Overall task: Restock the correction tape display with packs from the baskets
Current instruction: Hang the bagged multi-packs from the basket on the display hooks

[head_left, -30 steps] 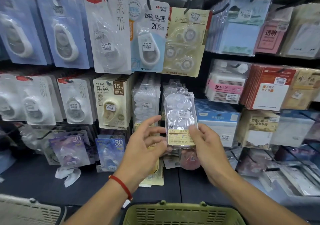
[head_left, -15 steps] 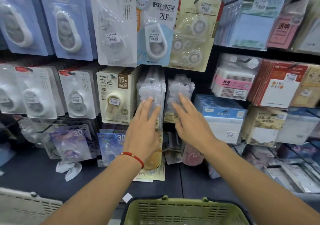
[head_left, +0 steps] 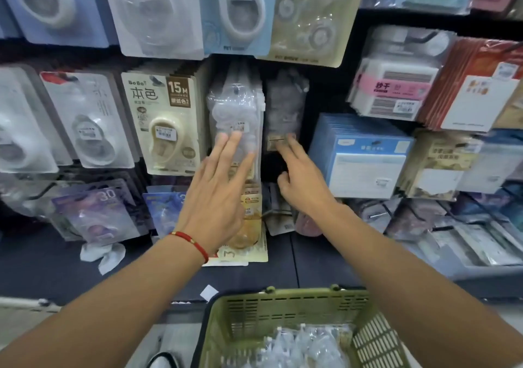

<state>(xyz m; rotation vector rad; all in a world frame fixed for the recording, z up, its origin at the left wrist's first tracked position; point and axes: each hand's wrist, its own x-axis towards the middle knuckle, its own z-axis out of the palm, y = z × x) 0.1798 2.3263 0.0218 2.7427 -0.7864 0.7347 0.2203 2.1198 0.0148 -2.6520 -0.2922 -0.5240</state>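
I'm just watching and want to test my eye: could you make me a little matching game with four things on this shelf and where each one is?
Things:
1. green basket
2. red string bracelet
3. beige 15M tape pack
4. clear hanging packs

Places:
A. on the left wrist
B. under the left hand's fingertips
C. at the bottom, holding clear bagged packs
D. hanging just left of the clear packs

Pairs: 1-C, 2-A, 3-D, 4-B

The right hand reaches to the darker, recessed pack beside them.
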